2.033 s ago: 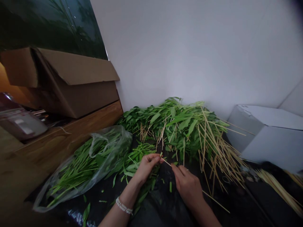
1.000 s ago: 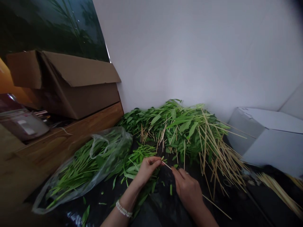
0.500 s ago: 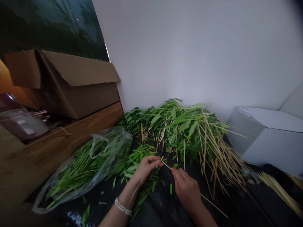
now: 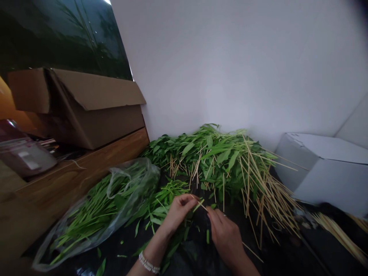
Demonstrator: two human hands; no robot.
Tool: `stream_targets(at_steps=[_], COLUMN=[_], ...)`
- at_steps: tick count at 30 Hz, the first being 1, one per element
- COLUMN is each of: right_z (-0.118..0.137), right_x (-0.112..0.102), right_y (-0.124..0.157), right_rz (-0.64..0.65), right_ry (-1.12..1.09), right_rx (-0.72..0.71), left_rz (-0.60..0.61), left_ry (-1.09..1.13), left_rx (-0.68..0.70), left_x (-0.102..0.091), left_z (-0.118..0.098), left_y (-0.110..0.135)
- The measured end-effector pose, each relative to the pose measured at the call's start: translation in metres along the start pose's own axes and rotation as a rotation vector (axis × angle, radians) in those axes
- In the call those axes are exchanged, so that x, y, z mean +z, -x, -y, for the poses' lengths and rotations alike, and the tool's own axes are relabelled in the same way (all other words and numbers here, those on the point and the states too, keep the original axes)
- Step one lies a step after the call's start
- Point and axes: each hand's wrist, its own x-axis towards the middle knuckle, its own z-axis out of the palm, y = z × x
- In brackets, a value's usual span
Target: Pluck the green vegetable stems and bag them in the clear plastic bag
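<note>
Pinches a short green stem (image 4: 198,206) in the closed fingers of the left hand (image 4: 178,211), clamps a thin skewer (image 4: 253,253) in the closed fingers of the right hand (image 4: 225,234), long axis slanting back-right to forward-left, tip at the stem between both sets of fingers, nearer the left.

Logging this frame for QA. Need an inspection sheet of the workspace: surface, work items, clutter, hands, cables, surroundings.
Surface: black plastic sheet, strewn with leaf scraps.
Job's things: bamboo skewer and green stem meet between the hands; clear bag of stems to the left; leafy greens pile behind.
Clutter: loose skewers over the pile; skewer bundle far right.
Hands: left hand pinches the green stem; right hand pinches the bamboo skewer.
Cables: nothing seen.
Surroundings: cardboard box on wooden ledge, white box, white wall.
</note>
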Motion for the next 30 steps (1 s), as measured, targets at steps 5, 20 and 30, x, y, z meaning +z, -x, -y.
stream_targets(at_steps=[5,20,30], right_z=[-0.013,-0.005,-0.005], right_x=[-0.006,-0.006,-0.005], right_y=[-0.003,-0.003,-0.002], right_rz=[-0.148,-0.118,-0.114], right_ry=[0.032,-0.016,-0.028], right_rx=[0.156,0.068,0.070], left_rz=[-0.476,-0.192,-0.377], left_ry=[-0.134,-1.211,-1.209], left_rx=[0.215,0.388,0.269], left_x=[-0.027,-0.037,-0.036], left_z=[-0.009,0.022,0.010], left_y=[-0.006,-0.017,-0.014])
